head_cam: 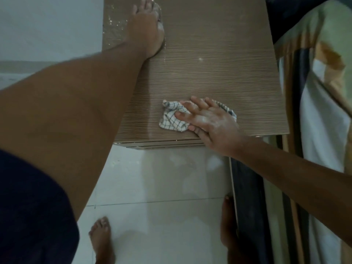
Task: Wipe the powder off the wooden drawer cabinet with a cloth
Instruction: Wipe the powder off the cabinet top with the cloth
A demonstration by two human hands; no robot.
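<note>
The wooden drawer cabinet [209,54] fills the upper middle of the head view, seen from above. White powder [114,18] lies scattered on its far left part, with a few specks near the middle. My left hand [148,29] stands on its edge on the cabinet top beside that powder, fingers straight and dusted white. A crumpled white cloth with a dark check pattern [172,119] lies near the cabinet's front edge. My right hand [205,119] presses flat on the cloth, fingers spread, powder on its back.
A bed with a patterned sheet [322,92] stands right against the cabinet's right side. A white wall [47,25] lies to the left. Pale floor tiles [162,187] spread in front, with my two bare feet on them.
</note>
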